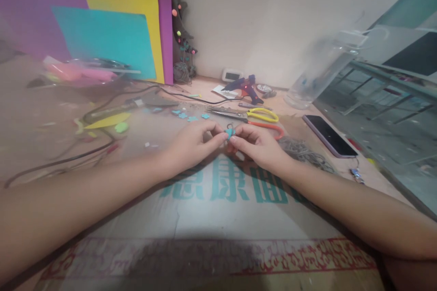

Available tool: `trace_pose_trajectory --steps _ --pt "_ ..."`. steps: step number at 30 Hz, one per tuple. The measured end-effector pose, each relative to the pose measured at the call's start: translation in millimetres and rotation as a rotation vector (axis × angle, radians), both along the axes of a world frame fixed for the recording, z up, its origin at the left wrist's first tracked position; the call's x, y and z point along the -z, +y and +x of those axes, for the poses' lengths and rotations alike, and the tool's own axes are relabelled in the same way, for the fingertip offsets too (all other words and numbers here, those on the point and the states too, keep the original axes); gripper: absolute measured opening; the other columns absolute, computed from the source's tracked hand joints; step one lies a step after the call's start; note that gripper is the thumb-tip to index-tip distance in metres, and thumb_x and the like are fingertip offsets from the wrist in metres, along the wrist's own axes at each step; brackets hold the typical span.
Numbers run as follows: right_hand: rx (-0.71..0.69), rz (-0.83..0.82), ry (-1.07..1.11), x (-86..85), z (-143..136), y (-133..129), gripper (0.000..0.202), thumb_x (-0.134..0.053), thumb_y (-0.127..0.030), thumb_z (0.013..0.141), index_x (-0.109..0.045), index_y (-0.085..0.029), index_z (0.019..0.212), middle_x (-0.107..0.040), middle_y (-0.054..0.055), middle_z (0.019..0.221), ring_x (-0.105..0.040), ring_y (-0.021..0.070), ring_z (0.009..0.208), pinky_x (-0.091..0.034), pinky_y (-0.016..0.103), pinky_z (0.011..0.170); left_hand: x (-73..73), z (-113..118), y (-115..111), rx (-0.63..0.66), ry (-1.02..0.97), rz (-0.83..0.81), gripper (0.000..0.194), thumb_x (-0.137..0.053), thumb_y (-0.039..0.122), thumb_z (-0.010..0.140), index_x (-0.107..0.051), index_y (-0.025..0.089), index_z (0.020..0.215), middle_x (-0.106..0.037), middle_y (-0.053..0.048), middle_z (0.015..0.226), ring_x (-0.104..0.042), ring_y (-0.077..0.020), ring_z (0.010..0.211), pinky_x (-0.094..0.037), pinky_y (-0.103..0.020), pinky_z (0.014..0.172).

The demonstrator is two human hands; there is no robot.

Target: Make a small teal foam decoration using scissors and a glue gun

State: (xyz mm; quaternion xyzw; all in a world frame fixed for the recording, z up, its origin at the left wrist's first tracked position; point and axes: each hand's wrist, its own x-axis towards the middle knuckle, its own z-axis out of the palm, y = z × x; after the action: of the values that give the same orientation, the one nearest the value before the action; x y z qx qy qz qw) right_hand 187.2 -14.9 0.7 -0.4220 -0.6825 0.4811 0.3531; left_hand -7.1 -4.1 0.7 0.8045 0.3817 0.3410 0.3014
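A small blue piece (230, 132) with a thin dark curl on top is pinched between the fingertips of both hands, above the printed sheet on the table. My left hand (200, 142) grips its left side with thumb and index finger. On the right side, my right hand (257, 144) holds it with closed fingertips. Several blue flower-shaped cutouts (182, 115) lie just beyond my left hand. Scissors (262, 118) with yellow and red handles lie open behind my right hand.
A glue gun (245, 87) with a lit red light stands at the back. Phone (329, 136), clear jug (319, 70) and grey cord pile (305, 152) are right. A black cable (102, 148) and coloured sheets (112, 41) are left.
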Motion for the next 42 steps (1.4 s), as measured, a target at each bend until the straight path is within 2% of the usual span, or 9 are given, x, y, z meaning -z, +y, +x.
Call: trace_pose_trajectory --steps 6,9,15,19,25,32,35,42 --pt "-0.012 0.027 -0.002 -2.2 1.5 -0.3 0.033 -0.063 -0.048 0.087 -0.056 -0.018 0.075 -0.062 -0.001 0.067 -0.050 0.0076 0.052 -0.038 0.021 0.047 1.5 -0.6 1.4 -0.003 -0.012 -0.009 0.027 -0.049 0.037 0.091 -0.061 0.018 0.076 -0.065 -0.001 0.076 -0.057 -0.0163 0.075 -0.041 -0.028 0.070" --pt "-0.012 0.039 -0.009 -1.9 2.2 0.9 0.035 -0.060 -0.050 0.088 -0.058 -0.018 0.075 -0.063 -0.001 0.067 -0.048 0.0074 0.050 -0.038 0.022 0.047 3.5 -0.6 1.7 -0.013 -0.011 -0.073 0.027 -0.049 0.038 0.090 -0.061 0.018 0.076 -0.064 -0.001 0.074 -0.056 -0.0156 0.070 -0.041 -0.028 0.066" --pt "-0.018 0.086 -0.023 -0.8 3.2 2.6 0.035 -0.061 -0.051 0.087 -0.059 -0.019 0.076 -0.063 0.000 0.069 -0.057 0.0108 0.060 -0.046 0.024 0.057 7.9 0.4 2.8 0.055 -0.031 -0.136 0.023 -0.052 0.033 0.087 -0.061 0.018 0.072 -0.059 0.001 0.066 -0.051 -0.0127 0.062 -0.039 -0.024 0.058" --pt "0.011 0.104 -0.035 0.8 3.8 4.3 0.038 -0.053 -0.053 0.093 -0.059 -0.019 0.077 -0.063 0.001 0.069 -0.059 0.0121 0.065 -0.049 0.025 0.062 7.3 0.7 3.8 0.054 -0.061 -0.162 0.026 -0.052 0.036 0.089 -0.061 0.018 0.072 -0.058 0.002 0.065 -0.051 -0.0123 0.061 -0.038 -0.024 0.057" --pt "0.052 0.035 0.027 2.3 1.7 5.1 0.026 -0.069 -0.040 0.082 -0.057 -0.018 0.090 -0.062 -0.001 0.073 -0.059 0.0114 0.062 -0.047 0.023 0.055 7.1 -0.8 5.0 0.002 -0.065 -0.119 0.033 -0.053 0.044 0.090 -0.064 0.017 0.074 -0.061 0.001 0.068 -0.051 -0.0126 0.062 -0.039 -0.025 0.062" --pt "0.102 0.059 -0.002 2.4 0.8 3.1 0.018 -0.064 -0.034 0.085 -0.057 -0.018 0.088 -0.060 -0.002 0.071 -0.053 0.0094 0.057 -0.043 0.023 0.052 4.6 0.3 3.0 -0.018 -0.042 -0.177 0.030 -0.054 0.041 0.088 -0.066 0.017 0.077 -0.063 0.000 0.072 -0.053 -0.0144 0.067 -0.039 -0.026 0.063" --pt "0.104 0.078 -0.009 2.0 2.0 4.1 0.018 -0.065 -0.035 0.085 -0.057 -0.018 0.085 -0.061 -0.002 0.071 -0.054 0.0099 0.058 -0.043 0.023 0.053 2.8 1.3 2.1 -0.049 -0.049 -0.180 0.026 -0.055 0.040 0.086 -0.064 0.016 0.081 -0.063 0.000 0.076 -0.054 -0.0150 0.070 -0.040 -0.027 0.065" --pt "0.077 0.053 0.012 -2.7 2.4 3.7 0.022 -0.064 -0.040 0.086 -0.058 -0.019 0.084 -0.061 -0.003 0.066 -0.054 0.0095 0.054 -0.043 0.023 0.050 2.3 3.0 1.1 -0.060 -0.007 -0.163 0.020 -0.054 0.034 0.084 -0.058 0.017 0.074 -0.059 0.001 0.071 -0.052 -0.0139 0.067 -0.039 -0.027 0.065"
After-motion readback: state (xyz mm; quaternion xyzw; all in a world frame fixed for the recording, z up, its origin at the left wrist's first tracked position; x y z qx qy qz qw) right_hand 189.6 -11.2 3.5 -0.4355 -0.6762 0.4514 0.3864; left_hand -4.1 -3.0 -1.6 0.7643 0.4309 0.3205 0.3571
